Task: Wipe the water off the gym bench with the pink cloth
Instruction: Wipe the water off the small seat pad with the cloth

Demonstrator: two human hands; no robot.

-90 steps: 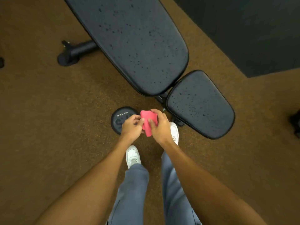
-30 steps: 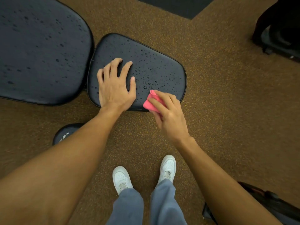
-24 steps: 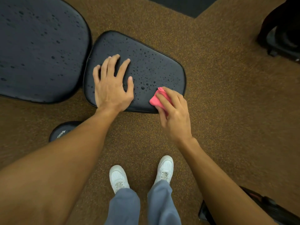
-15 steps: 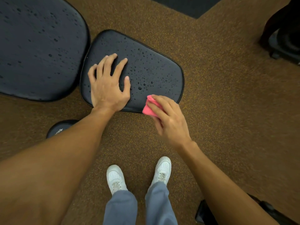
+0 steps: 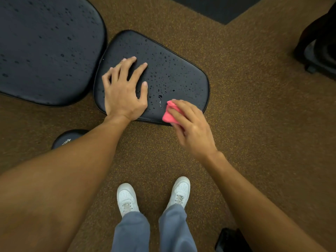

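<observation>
- Right hand (image 5: 192, 128) closed around a bunched pink cloth (image 5: 170, 113), fingers wrapped over the top, cloth pressed to the near right edge of the seat pad.
- Left hand (image 5: 123, 91) open and flat, fingers spread, palm down on the left half of the seat pad, holding nothing.
- Brown speckled floor (image 5: 254, 124) all around, with a darker patch (image 5: 214, 8) at the top edge.
- Long black back pad (image 5: 45, 48) of the gym bench at upper left, dotted with water drops, just beside the seat pad with a narrow gap between.
- Smaller black seat pad (image 5: 172, 70) in the middle, beaded with drops over most of the surface; a smeared wet streak (image 5: 161, 100) just left of the cloth.
- Dark equipment (image 5: 320, 51) at the right edge, too cut off to identify.
- Grey trouser legs (image 5: 154, 231) at the bottom centre.
- Round black weight plate (image 5: 67, 139) on the floor lower left, partly hidden under the left forearm, white lettering only partly readable.
- Two white trainers (image 5: 127, 197) on the floor, toes towards the bench.
- Black object (image 5: 227, 240) at the bottom right, partly behind the right forearm, unclear.
</observation>
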